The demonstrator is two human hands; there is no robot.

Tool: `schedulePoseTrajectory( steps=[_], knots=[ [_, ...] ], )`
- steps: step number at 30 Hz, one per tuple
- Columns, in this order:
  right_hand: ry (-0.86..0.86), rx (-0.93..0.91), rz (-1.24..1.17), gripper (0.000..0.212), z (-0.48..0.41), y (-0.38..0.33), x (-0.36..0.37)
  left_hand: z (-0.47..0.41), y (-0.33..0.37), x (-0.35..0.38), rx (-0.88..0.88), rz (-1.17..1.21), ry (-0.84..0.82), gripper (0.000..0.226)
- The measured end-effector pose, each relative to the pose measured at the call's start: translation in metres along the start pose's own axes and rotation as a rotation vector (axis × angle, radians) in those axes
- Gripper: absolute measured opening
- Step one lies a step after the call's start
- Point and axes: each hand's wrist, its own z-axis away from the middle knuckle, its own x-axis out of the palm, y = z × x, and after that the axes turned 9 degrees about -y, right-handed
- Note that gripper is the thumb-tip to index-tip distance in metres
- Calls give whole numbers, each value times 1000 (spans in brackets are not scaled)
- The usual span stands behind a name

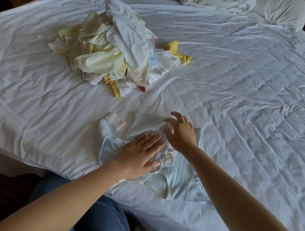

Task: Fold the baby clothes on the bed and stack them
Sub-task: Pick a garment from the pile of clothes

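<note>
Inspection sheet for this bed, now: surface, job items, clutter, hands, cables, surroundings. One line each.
Surface: white bed sheet, wrinkled all over.
Job's things: pale blue baby garment spread out near the front edge; unfolded pile of baby clothes, yellow and white, further back on the left; no folded stack in view.
Clutter: nothing seen.
Hands: left hand lies flat on the garment; right hand open, fingers spread over its far part, holding nothing.
Cables: nothing seen.
Surroundings: pillows at the head of the bed; the person's jeans at the front edge; dark floor on the left.
</note>
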Motion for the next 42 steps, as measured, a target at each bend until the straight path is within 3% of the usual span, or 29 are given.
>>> schedulePoseTrajectory(
  steps=[2, 5, 8, 10, 14, 18, 21, 24, 25, 27, 32, 37, 42],
  knots=[
    [-29, -57, 27, 39, 9, -5, 2, 2, 1, -8, 5, 43, 7, 70],
    [-40, -102, 25, 42, 26, -10, 8, 17, 2, -19, -12, 142, 189, 48],
    [-81, -132, 9, 46, 41, -19, 15, 38, -6, -14, -123, 78, 287, 41],
    [-120, -145, 41, 49, 50, -27, 21, 52, -11, -11, -209, -24, 227, 43],
    [-239, -131, 122, 66, 61, -38, 35, 70, -14, -8, -223, 44, -51, 85],
    [-315, -104, 190, 71, 68, -43, 36, 74, -16, -8, -184, 89, -109, 86],
    [-244, -103, 163, 63, 63, -52, 27, 83, -20, -17, -171, 260, 68, 57],
    [-146, -178, 119, 47, 52, -71, 16, 94, -30, -19, -134, 182, 441, 28],
    [-140, -206, 102, 45, 47, -80, 13, 98, -35, -18, -165, 154, 481, 22],
    [-151, -252, 99, 42, 33, -98, 12, 105, -44, -19, -269, 140, 500, 16],
    [-213, -311, 145, 42, -9, -130, 19, 112, -63, -11, -447, 266, 420, 31],
    [-260, -330, 241, 39, -35, -133, 33, 115, -76, 3, -412, 354, 419, 27],
    [-109, -445, 250, 22, -42, -127, 46, 113, -83, 15, -388, 389, 487, 27]
  ],
)
